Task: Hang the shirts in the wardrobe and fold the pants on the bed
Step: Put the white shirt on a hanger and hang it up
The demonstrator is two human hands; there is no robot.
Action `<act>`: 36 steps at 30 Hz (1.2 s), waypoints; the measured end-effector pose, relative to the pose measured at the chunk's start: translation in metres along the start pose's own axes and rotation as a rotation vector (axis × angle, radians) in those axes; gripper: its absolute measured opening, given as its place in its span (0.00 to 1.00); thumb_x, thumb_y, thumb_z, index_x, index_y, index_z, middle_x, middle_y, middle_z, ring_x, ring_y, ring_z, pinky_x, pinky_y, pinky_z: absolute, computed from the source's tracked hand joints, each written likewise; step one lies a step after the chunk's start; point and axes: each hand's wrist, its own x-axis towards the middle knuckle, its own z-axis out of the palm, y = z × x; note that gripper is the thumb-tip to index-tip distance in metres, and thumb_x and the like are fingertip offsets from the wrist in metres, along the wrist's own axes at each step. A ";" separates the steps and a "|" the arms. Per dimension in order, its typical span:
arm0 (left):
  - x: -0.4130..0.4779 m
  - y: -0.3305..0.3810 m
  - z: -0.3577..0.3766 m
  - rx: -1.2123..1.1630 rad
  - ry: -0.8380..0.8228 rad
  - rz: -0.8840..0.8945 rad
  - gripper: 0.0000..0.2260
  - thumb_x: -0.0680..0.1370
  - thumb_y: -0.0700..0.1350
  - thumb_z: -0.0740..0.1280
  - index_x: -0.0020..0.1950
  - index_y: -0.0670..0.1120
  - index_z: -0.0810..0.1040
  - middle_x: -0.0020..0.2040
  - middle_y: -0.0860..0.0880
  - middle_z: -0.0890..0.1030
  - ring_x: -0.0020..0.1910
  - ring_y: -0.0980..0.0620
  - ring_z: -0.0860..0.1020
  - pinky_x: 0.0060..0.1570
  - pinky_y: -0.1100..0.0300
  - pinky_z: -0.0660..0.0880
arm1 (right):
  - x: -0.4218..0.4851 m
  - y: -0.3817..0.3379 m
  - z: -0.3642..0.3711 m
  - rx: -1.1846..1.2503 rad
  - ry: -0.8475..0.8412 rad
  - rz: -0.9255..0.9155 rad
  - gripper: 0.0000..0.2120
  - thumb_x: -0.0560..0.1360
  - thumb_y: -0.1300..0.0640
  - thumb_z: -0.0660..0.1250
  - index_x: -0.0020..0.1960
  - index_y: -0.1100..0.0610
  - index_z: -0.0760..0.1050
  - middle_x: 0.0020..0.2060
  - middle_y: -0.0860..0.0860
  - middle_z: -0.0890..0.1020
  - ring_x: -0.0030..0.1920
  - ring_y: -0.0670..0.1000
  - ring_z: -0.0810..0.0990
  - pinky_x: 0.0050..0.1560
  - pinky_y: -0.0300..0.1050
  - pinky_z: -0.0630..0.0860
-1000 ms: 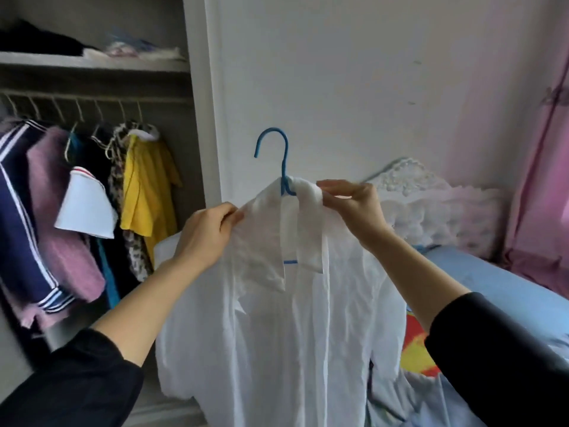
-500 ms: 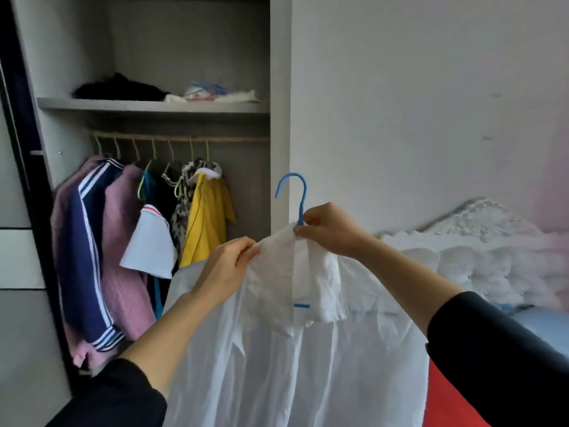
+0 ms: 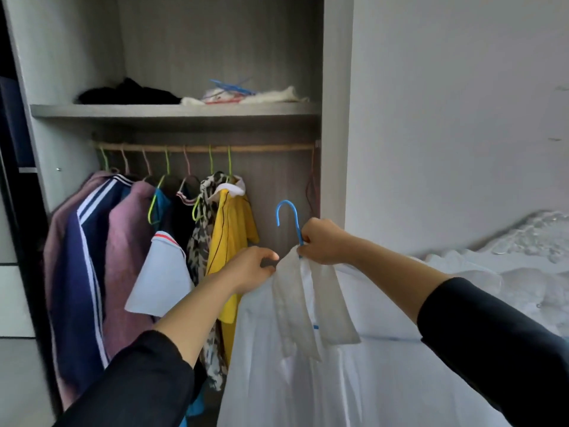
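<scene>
A white shirt hangs on a blue hanger in front of the open wardrobe. My right hand grips the hanger's neck at the collar. My left hand pinches the shirt's left shoulder. The hanger's hook points up, well below the wooden rail and under its bare right stretch. The bed with white bedding lies to the right, partly hidden by the shirt and my arm.
Several garments hang on the rail's left part: a navy striped jacket, a pink top, a yellow shirt. The shelf above holds dark clothes and loose hangers. A wardrobe side panel and white wall stand right.
My view has turned left and up toward the wardrobe. Both hands carried the shirt on its hanger closer to the rail; my right hand moved from the collar to the hanger's neck.
</scene>
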 end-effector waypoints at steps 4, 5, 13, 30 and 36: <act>0.052 -0.033 -0.014 0.132 0.145 -0.003 0.16 0.79 0.46 0.63 0.67 0.51 0.73 0.72 0.49 0.67 0.72 0.49 0.64 0.66 0.54 0.66 | 0.049 -0.008 0.024 0.021 -0.005 0.071 0.09 0.74 0.60 0.66 0.38 0.59 0.67 0.32 0.51 0.71 0.32 0.48 0.71 0.30 0.37 0.66; 0.065 -0.041 -0.018 0.167 0.153 -0.006 0.17 0.79 0.46 0.64 0.67 0.52 0.73 0.74 0.48 0.64 0.74 0.48 0.61 0.68 0.52 0.63 | 0.061 -0.010 0.029 0.027 0.001 0.092 0.06 0.74 0.61 0.65 0.42 0.59 0.68 0.33 0.51 0.71 0.33 0.49 0.72 0.31 0.38 0.68; 0.168 -0.110 -0.067 0.380 0.280 0.116 0.22 0.77 0.49 0.64 0.71 0.51 0.69 0.76 0.45 0.59 0.76 0.45 0.52 0.71 0.50 0.56 | 0.169 -0.024 0.055 0.010 0.144 0.242 0.06 0.73 0.61 0.64 0.45 0.58 0.65 0.35 0.51 0.68 0.38 0.54 0.72 0.36 0.43 0.69; 0.339 -0.167 -0.141 0.319 0.554 0.299 0.36 0.74 0.53 0.66 0.77 0.49 0.52 0.78 0.43 0.48 0.76 0.42 0.47 0.71 0.45 0.56 | 0.377 -0.021 0.025 0.029 0.608 0.369 0.11 0.76 0.57 0.63 0.56 0.61 0.75 0.52 0.58 0.79 0.54 0.61 0.78 0.46 0.48 0.74; 0.369 -0.168 -0.149 0.352 0.520 0.265 0.37 0.75 0.54 0.66 0.78 0.50 0.49 0.78 0.44 0.46 0.76 0.42 0.44 0.73 0.47 0.47 | 0.415 -0.011 0.031 0.070 0.594 0.333 0.13 0.77 0.57 0.61 0.58 0.62 0.73 0.53 0.59 0.78 0.53 0.59 0.78 0.48 0.49 0.77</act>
